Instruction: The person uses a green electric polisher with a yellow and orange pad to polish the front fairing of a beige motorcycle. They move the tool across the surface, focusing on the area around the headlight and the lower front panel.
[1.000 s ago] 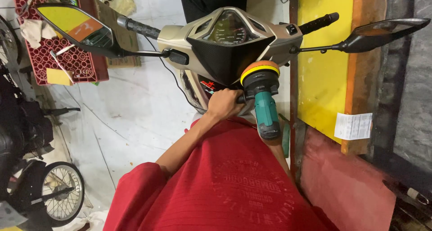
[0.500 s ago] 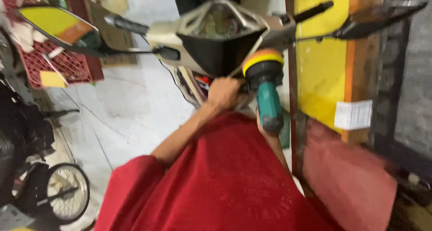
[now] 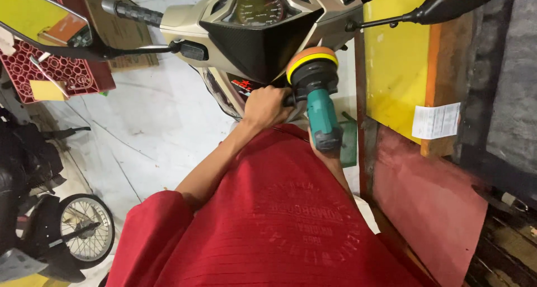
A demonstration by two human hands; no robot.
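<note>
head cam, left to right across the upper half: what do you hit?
Yellow mirror → left handlebar grip → speedometer → polisher with orange pad → yellow board → paper label.

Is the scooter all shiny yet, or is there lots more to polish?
Not finished, as far as it shows. The left hand grips the side handle of the teal polisher, whose orange and yellow pad sits against the scooter's black front panel. The right hand is hidden. No shine difference shows, so what's done is unclear; the beige panels look untouched.
</note>
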